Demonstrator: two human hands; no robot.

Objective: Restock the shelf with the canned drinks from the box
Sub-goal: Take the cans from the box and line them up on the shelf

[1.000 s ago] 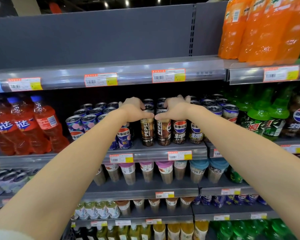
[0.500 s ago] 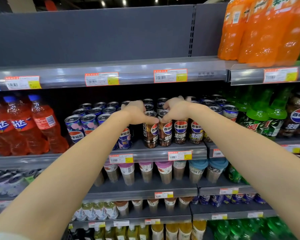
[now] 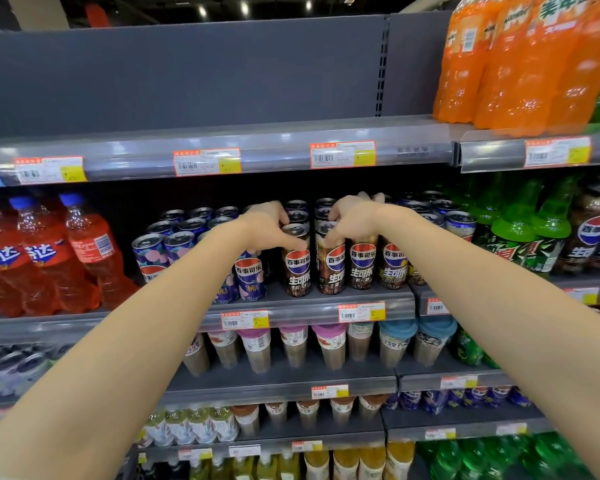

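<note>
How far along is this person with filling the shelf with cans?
Looks done: the grey metal shelf carries rows of tall dark brown cans up to its front edge, beside blue-and-pink cans. In hand: the left hand grips the top of one front brown can, the right hand the brown can next to it. Left: can't tell, since the supply box is out of view.

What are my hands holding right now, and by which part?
The left hand grips the leftmost brown can by its top rim; the right hand grips the second brown can beside it likewise. Both cans stand on the shelf.
</note>
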